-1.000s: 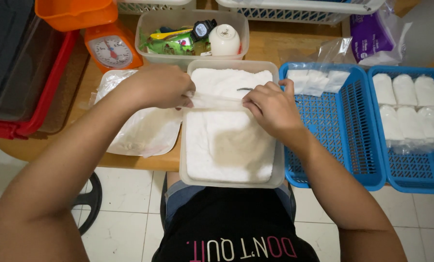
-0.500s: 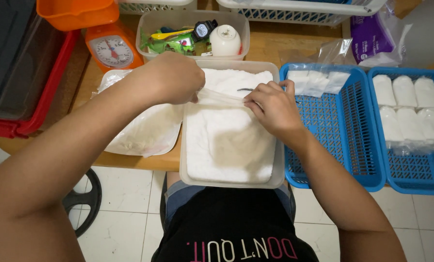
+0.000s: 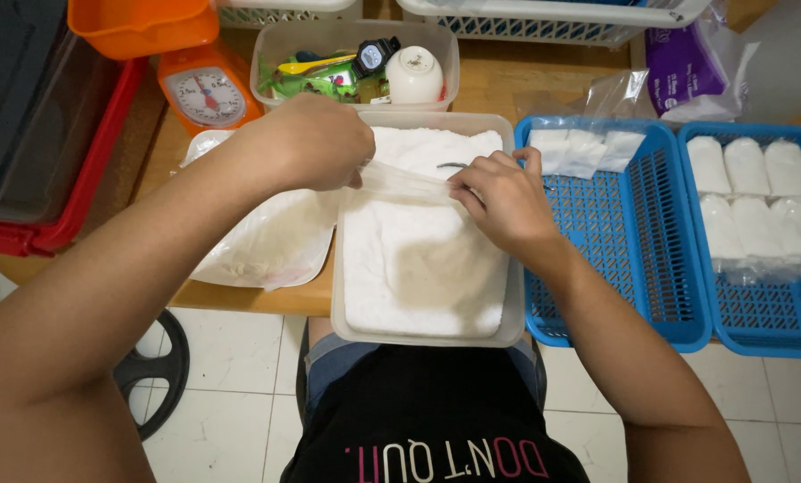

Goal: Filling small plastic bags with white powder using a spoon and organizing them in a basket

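Over the powder tub [image 3: 508, 295], left hand [image 3: 315, 143] & right hand [image 3: 499, 201] pinched a clear plastic bag [image 3: 400, 183] taut btwn clenched fingers.

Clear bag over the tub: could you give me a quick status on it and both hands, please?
Left hand and right hand both pinching the clear bag, stretched between them. Bag above the powder tub. Nothing in the way.
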